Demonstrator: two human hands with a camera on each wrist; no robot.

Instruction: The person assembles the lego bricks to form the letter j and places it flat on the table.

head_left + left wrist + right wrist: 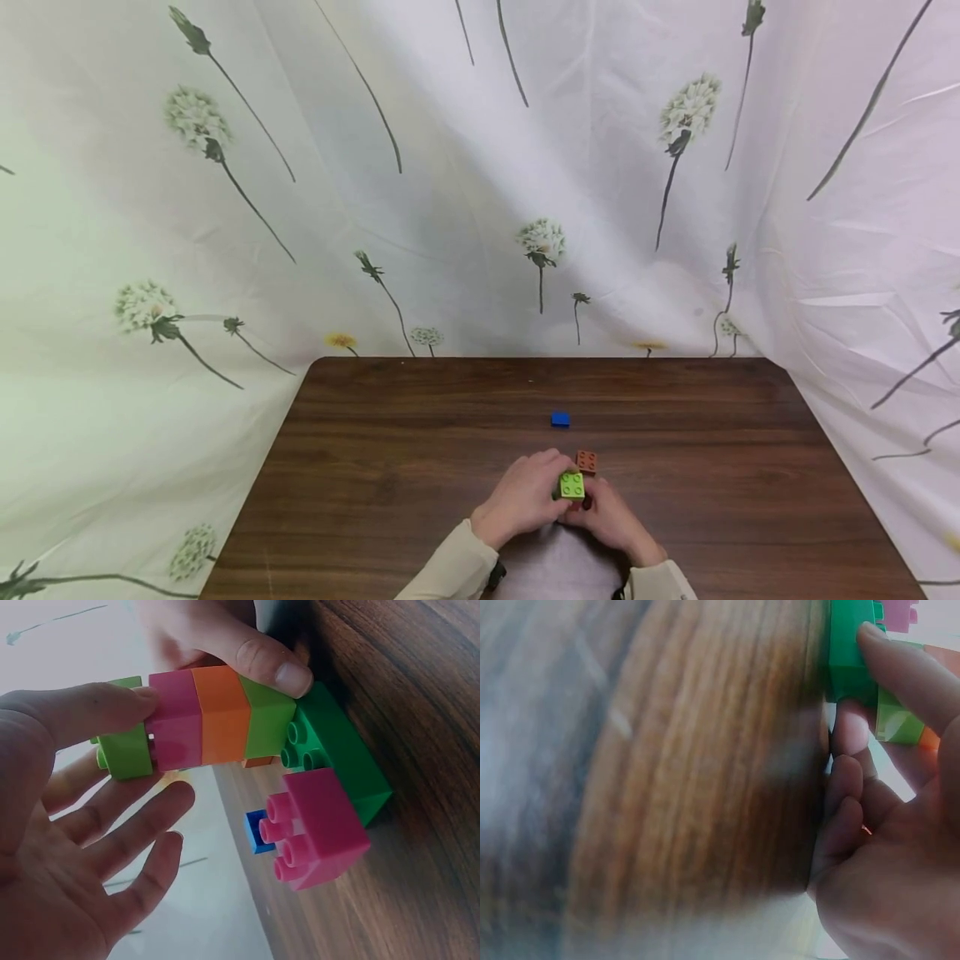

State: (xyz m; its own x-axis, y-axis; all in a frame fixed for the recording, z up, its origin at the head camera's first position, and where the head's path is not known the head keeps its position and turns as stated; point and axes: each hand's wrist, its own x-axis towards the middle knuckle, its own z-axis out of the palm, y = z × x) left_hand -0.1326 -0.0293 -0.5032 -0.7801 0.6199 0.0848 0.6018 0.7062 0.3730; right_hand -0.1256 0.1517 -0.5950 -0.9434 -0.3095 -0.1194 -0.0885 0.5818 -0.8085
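Observation:
A toy-brick stack stands on the table; the left wrist view shows it sideways. Its long dark green base brick [341, 750] carries a lime brick [268, 716], an orange one [221, 712] and a pink one [176, 724], with a second pink brick [326, 825] on the base's other end. My left hand [525, 493] pinches the top lime brick [572, 486] between thumb and fingers; a thin gap shows between it and the pink brick. My right hand [611, 521] grips the stack low down, its thumb on the dark green base in the right wrist view.
Just beyond the hands lies a reddish-brown brick [587, 461], studs up. Farther back sits a small blue brick [560, 420]. The dark wooden table [375, 467] ends at a flower-printed cloth [465, 250] behind and at both sides.

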